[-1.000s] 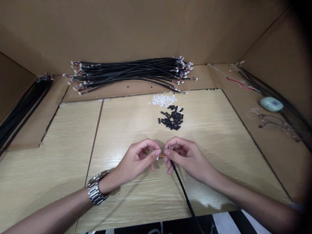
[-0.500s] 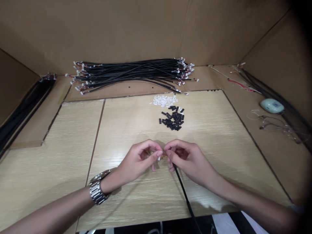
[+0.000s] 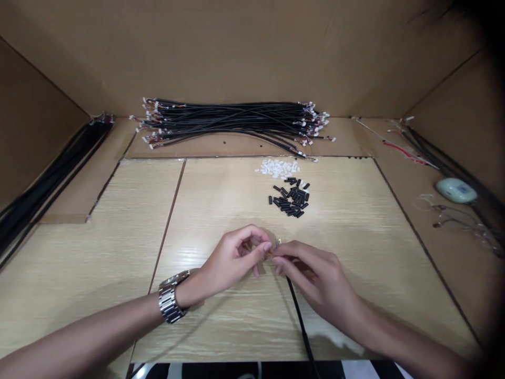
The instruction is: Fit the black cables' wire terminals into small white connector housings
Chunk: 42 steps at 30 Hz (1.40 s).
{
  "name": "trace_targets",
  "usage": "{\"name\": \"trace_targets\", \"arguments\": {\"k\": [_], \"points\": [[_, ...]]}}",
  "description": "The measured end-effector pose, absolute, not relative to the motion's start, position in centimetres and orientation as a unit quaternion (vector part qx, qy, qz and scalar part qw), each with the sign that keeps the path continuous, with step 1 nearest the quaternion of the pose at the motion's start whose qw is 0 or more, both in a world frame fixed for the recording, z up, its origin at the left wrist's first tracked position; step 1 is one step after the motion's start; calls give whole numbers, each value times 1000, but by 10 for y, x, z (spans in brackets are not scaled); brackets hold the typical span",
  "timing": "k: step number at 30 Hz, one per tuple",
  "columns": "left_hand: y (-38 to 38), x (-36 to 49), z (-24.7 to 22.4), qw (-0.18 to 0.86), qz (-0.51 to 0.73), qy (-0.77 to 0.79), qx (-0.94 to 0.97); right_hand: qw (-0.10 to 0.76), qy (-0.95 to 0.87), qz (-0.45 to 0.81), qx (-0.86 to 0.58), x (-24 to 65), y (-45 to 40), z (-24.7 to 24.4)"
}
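Observation:
My left hand [image 3: 246, 252], with a metal-band watch on its wrist, is closed in a pinch of thumb and index finger. Its fingertips almost meet those of my right hand [image 3: 311, 266], which is also pinched shut. A short bit of thin orange wire shows between them; the white connector is hidden by my fingers now. From under my right hand a black cable [image 3: 298, 305] runs down over the table's front edge. A small metallic-looking wire end pokes up above the right fingertips, too small to make out.
Beyond my hands lie a pile of short black sleeves [image 3: 294, 202] and a pile of white connector housings [image 3: 278, 168]. Bundled black cables [image 3: 236, 118] lie along the cardboard back wall, with more cables [image 3: 67, 168] at left. Eyeglasses [image 3: 461, 221] and a pale green device [image 3: 455, 190] sit at right.
The view has shifted, so the scene sits further right. My right fingers have moved along the wires closer to my left fingertips, and the white connector has gone out of sight.

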<state>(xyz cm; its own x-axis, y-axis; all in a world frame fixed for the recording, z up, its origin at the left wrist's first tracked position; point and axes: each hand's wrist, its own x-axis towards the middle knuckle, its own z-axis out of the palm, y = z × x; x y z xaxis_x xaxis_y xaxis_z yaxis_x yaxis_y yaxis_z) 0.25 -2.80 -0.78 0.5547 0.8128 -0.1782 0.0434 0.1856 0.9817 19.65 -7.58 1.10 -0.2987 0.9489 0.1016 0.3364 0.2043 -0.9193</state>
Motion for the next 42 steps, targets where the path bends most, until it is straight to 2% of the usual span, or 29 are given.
{"name": "trace_targets", "arguments": {"k": [4,7,11,19,25,30,42], "points": [[-28,3,-7,677,288,376,564,318,-674,468,-476,193,-76,12],[-28,4,-5,684,292,369,558,294,-691,453,-480,191,-76,13],[-26,4,-3,687,289,368,556,304,-724,402,-472,194,-74,13],[-19,0,6,732,276,339,523,337,-726,381,-463,197,-71,7],[-7,-7,12,768,131,302,549,339,-728,384,-456,200,-70,11],[0,-12,13,810,80,272,513,343,-732,394,-437,201,-72,14],[4,-12,15,800,79,291,519,359,-720,386,-452,198,-77,15]]}}
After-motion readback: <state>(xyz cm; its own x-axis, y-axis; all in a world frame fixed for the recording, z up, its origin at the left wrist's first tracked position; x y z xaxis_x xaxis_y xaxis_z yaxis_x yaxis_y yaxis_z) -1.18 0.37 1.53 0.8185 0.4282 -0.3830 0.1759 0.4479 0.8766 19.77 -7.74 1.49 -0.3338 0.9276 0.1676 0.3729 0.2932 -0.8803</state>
